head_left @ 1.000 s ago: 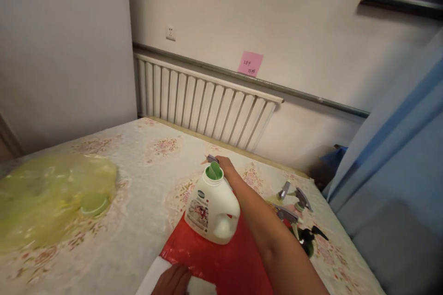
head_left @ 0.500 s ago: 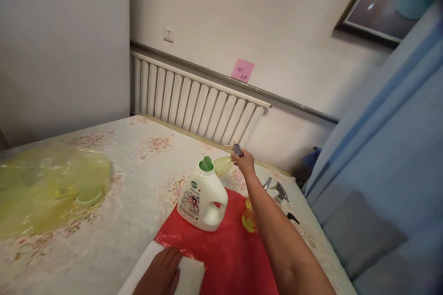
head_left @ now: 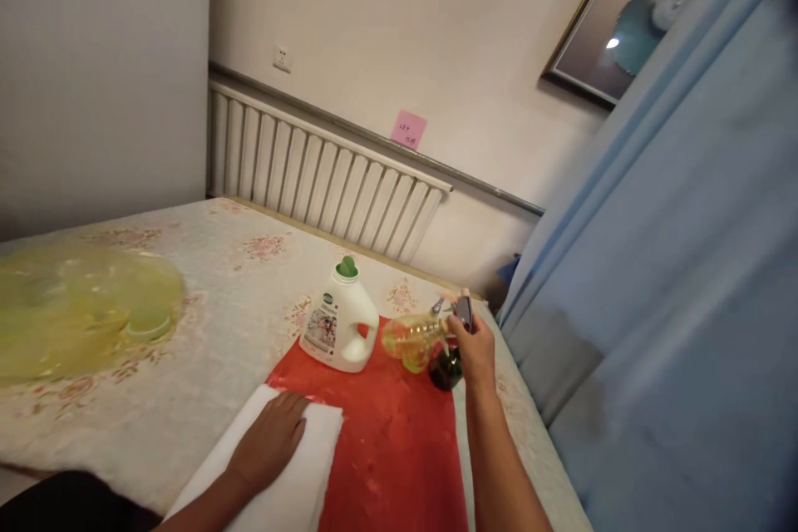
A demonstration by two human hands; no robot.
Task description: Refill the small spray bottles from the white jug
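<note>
My right hand (head_left: 475,342) grips a clear yellowish spray bottle (head_left: 408,336) by its grey trigger head, with the bottle tilted nearly sideways above the red sheet (head_left: 392,449). Just beyond and below it stand a yellow bottle, partly hidden, and a dark green bottle (head_left: 446,369). My left hand (head_left: 274,436) lies palm down on a folded white towel (head_left: 305,474), fingers resting along its top. A white detergent jug (head_left: 342,322) with a green inner spout stands upright and uncapped on the far part of the red sheet, between my hands.
At left on the flowered tablecloth (head_left: 230,332) lies a yellow translucent plastic bag (head_left: 81,307), with a pale green round lid or bowl (head_left: 148,324) at its edge. A radiator (head_left: 312,174) lines the wall behind the table. A blue curtain (head_left: 598,307) hangs at right.
My right hand has brought the spray bottle back from behind the jug to its right side. My left hand stays on the towel. The view has shifted right.
</note>
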